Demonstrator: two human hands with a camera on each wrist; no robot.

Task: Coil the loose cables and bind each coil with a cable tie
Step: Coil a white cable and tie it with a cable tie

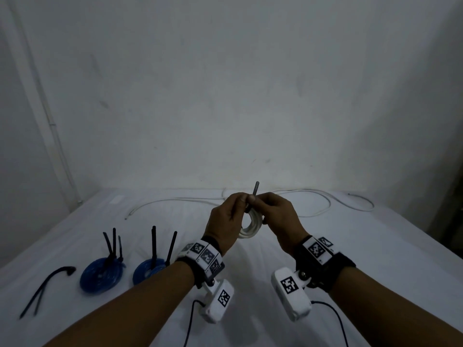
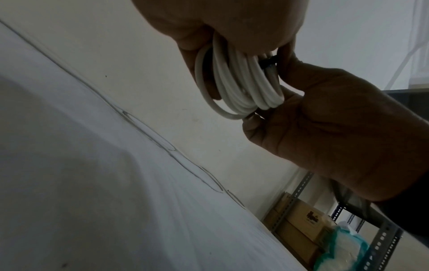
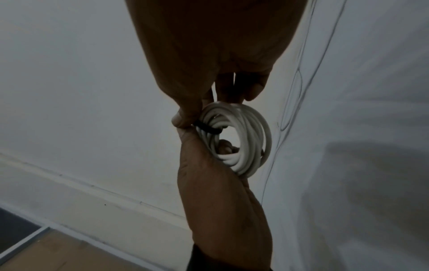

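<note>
Both hands hold a small white cable coil (image 1: 250, 225) above the white-covered table (image 1: 363, 246). A black cable tie (image 1: 256, 190) is looped round the top of the coil, its tail sticking up between the thumbs. My left hand (image 1: 241, 200) grips the coil, with a finger through its middle. My right hand (image 1: 261, 202) pinches the tie against the coil. The left wrist view shows the coil (image 2: 239, 88) and tie (image 2: 269, 61) between both hands. In the right wrist view the tie (image 3: 207, 128) crosses the coil (image 3: 246, 139) at the thumbs.
Two blue coils (image 1: 102, 274) (image 1: 149, 271), bound with upright black ties, lie front left. Loose black ties (image 1: 47, 284) lie further left. Loose white cables (image 1: 313, 204) (image 1: 175, 201) run along the table's far edge by the wall. A shelf with boxes (image 2: 301, 229) stands beyond the table.
</note>
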